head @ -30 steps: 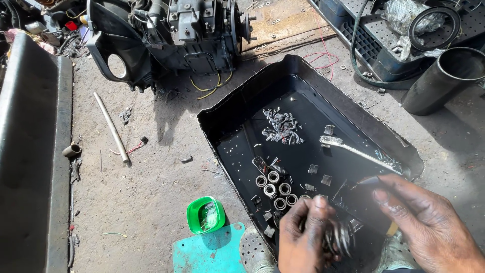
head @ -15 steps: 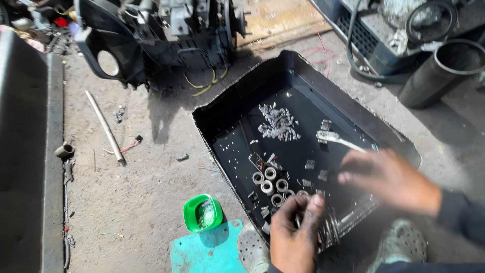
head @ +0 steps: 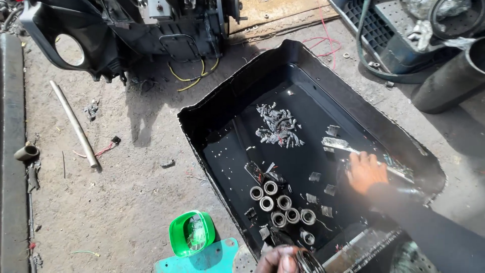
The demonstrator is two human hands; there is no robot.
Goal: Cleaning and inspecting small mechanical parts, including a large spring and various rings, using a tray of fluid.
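Right hand [head: 365,172], dark sleeve, reaches into the black tray [head: 237,103] on the floor. Fingers lie over the handle of a metal brush [head: 337,144]; the brush head sticks out just beyond the fingertips, toward the tray's far side. Grip looks closed round the handle, though the fingers are blurred, so whether it is closed is not certain.

Left hand [head: 279,260] at the bottom edge of the view, only partly in frame. Its grip pinches a small round metal part [head: 306,262] between thumb and fingers.

Relative to the left grip: a cluster of metal rings [head: 277,200] stands in the tray's dark liquid just beyond it, rings touching or nearly touching one another. A flat toothed metal strip [head: 359,247] lies just to its right, against the tray's near wall. Small square metal pieces [head: 320,188] lie scattered between the rings and the right hand.

Beyond the right grip and to its left: a heap of small metal bits [head: 277,125] near the tray's middle.

Outside the tray, left of the left hand: a green cup [head: 191,233] on the floor, touching a teal plate [head: 202,260]. Well apart, far left: a metal rod [head: 74,123].
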